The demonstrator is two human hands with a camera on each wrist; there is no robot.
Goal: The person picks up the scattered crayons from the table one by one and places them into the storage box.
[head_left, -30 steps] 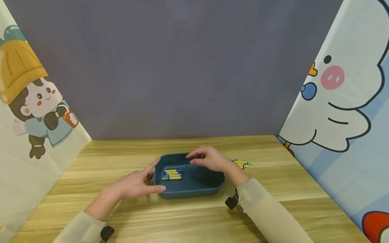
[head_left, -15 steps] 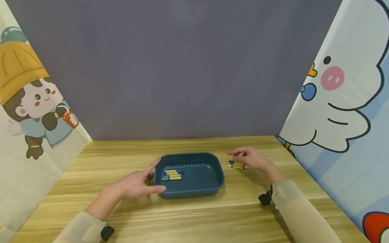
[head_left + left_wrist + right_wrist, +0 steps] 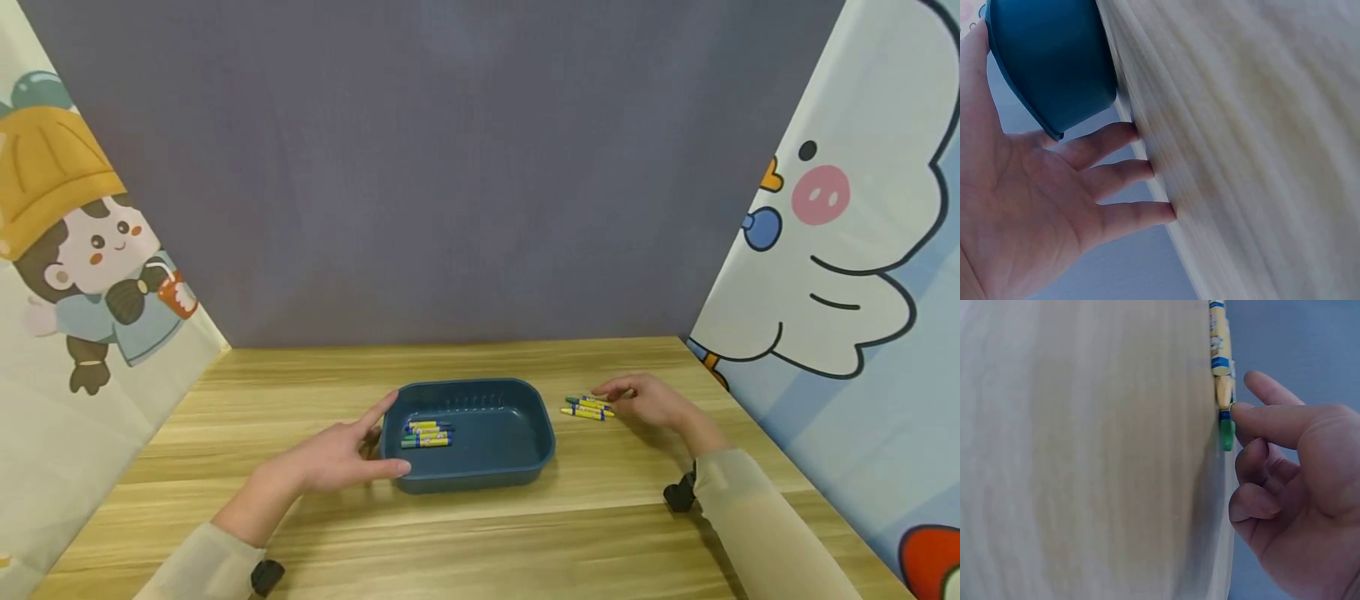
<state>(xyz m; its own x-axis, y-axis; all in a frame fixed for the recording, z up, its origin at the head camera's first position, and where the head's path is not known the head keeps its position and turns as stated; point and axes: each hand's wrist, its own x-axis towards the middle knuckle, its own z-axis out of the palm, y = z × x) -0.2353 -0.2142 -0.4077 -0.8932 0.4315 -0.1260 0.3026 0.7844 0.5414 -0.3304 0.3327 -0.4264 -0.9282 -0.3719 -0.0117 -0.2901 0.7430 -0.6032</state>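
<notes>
A dark blue rectangular tray sits on the wooden table. Several yellow-wrapped crayons lie side by side in its left part. My left hand spans the tray's left end, thumb and index finger against the rim; in the left wrist view the other fingers reach straight down to the tabletop. Right of the tray, more crayons lie in a small bunch. My right hand is at their right end. In the right wrist view its thumb is close to a green crayon tip, and thumb and index finger stand apart.
A wooden table carries everything. Behind it rises a plain grey panel. Cartoon-printed panels stand along the right and left sides. Black wrist straps show at both cuffs.
My right hand moved from above the tray to the crayons on the right, then slightly further right along them. The left hand has stayed at the tray's rim.
</notes>
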